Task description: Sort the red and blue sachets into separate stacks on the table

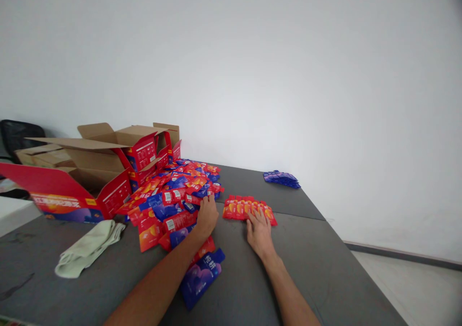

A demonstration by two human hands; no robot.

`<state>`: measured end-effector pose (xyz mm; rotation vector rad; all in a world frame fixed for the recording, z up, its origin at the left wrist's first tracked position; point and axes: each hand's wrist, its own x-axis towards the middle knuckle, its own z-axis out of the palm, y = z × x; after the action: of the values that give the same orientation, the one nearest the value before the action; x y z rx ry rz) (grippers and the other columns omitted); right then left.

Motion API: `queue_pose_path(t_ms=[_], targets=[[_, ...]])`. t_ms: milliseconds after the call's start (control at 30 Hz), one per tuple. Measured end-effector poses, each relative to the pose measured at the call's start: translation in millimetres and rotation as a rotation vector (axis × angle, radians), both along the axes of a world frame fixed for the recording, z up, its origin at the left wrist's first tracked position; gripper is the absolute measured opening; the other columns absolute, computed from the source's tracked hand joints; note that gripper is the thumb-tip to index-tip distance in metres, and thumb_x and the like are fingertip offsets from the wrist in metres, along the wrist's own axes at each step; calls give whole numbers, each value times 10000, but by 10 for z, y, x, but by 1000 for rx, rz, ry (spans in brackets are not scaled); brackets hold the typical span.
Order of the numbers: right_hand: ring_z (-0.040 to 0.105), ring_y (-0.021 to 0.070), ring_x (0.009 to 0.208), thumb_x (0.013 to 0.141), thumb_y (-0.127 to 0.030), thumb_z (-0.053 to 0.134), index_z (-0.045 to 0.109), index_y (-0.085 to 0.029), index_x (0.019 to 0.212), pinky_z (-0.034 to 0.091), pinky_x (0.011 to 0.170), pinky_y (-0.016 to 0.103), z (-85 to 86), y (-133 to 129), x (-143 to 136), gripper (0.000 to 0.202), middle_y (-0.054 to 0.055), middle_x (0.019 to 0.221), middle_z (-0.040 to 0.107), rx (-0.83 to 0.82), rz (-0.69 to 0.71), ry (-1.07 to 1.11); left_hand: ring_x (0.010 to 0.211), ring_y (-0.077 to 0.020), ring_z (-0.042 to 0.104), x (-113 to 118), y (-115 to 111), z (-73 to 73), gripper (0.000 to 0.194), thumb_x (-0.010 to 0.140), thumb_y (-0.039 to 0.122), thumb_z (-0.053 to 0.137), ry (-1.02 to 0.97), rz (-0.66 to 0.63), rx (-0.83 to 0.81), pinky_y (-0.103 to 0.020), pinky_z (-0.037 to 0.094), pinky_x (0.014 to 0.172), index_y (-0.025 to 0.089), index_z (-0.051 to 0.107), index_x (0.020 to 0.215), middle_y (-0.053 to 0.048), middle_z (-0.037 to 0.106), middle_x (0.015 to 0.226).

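My left hand [208,218] is at the right edge of a heap of pouches, its fingers bent together on the end of a red pouch [193,199]; the fingertips are partly hidden. My right hand [260,232] lies with fingers spread on a row of overlapping red pouches [240,208] with orange fruit prints. Below my left wrist, a blue pouch [202,275] with a purple print lies at the near end of the heap. The heap itself [155,203] mixes red and blue pouches.
Open red cardboard boxes [115,201] stand at the left behind the heap. A folded pale green cloth [90,249] lies in front of them. Near the far right edge of the dark table [306,273] is a stack of blue pouches [281,178]. A white wall rises behind.
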<state>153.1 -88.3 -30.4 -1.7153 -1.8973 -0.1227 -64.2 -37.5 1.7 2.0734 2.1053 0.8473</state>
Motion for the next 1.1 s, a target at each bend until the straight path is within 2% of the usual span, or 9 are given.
queue_pose_path(t_ms=[133, 233, 300, 400, 467, 633, 800, 967, 1100], targets=[[454, 261, 1299, 919, -286, 419, 696, -190, 1146, 325, 1097, 439, 53, -47, -105, 371, 110, 1285, 622, 70, 84, 115, 957, -203, 561, -60, -68, -31, 349, 677, -30, 430, -312, 11, 58, -316, 442, 858, 181, 512, 943, -77, 600, 960], [585, 240, 1091, 919, -350, 446, 712, -194, 1070, 422, 998, 378, 124, -124, -222, 345, 101, 1111, 697, 83, 166, 307, 856, -163, 588, 60, -146, -115, 267, 700, 21, 447, -670, -57, 64, -271, 465, 778, 200, 496, 893, -17, 600, 861], [629, 215, 918, 908, -430, 476, 706, -200, 1040, 476, 869, 334, 174, -185, -308, 351, 76, 986, 713, 14, 194, 493, 806, -144, 599, 202, -209, -176, 227, 695, 61, 489, -890, -118, 48, -243, 472, 722, 206, 496, 871, 5, 601, 829], [566, 157, 625, 862, -553, 531, 676, -186, 867, 443, 611, 258, 238, -259, -407, 395, 15, 708, 656, -138, 227, 776, 793, -133, 622, 405, -307, -224, 215, 668, 96, 539, -1164, -260, 16, -239, 493, 714, 206, 486, 846, 10, 619, 834], [501, 131, 547, 819, -599, 572, 632, -180, 791, 378, 527, 232, 269, -290, -432, 424, -14, 624, 598, -208, 240, 940, 822, -140, 643, 480, -365, -214, 230, 658, 122, 590, -1266, -330, -1, -262, 512, 755, 204, 483, 845, 0, 640, 862], [509, 123, 568, 790, -534, 638, 605, -178, 762, 380, 555, 223, 296, -326, -381, 359, -18, 636, 601, -262, 276, 1166, 870, -166, 673, 478, -456, -146, 393, 630, 163, 700, -1323, -409, -107, -280, 525, 774, 179, 530, 984, -55, 688, 964], [515, 128, 550, 769, -433, 662, 601, -177, 718, 373, 547, 231, 281, -330, -324, 268, -2, 622, 634, -307, 249, 1152, 598, -136, 631, 446, -476, -145, 165, 682, 166, 632, -1260, -605, -260, -231, 463, 549, 138, 588, 839, -45, 700, 750], [549, 131, 568, 760, -379, 646, 588, -179, 700, 393, 568, 237, 270, -338, -288, 217, 1, 636, 651, -348, 300, 1124, 603, -137, 625, 394, -475, -63, 236, 631, 159, 690, -1252, -604, -268, -226, 464, 562, 135, 635, 859, -18, 698, 733], [532, 124, 538, 738, -353, 644, 575, -177, 681, 364, 535, 228, 296, -384, -299, 197, -7, 598, 630, -511, 366, 1066, 626, -124, 602, 312, -456, 28, 277, 705, 336, 714, -1331, -509, -165, -226, 466, 599, 136, 667, 891, -14, 692, 776]])
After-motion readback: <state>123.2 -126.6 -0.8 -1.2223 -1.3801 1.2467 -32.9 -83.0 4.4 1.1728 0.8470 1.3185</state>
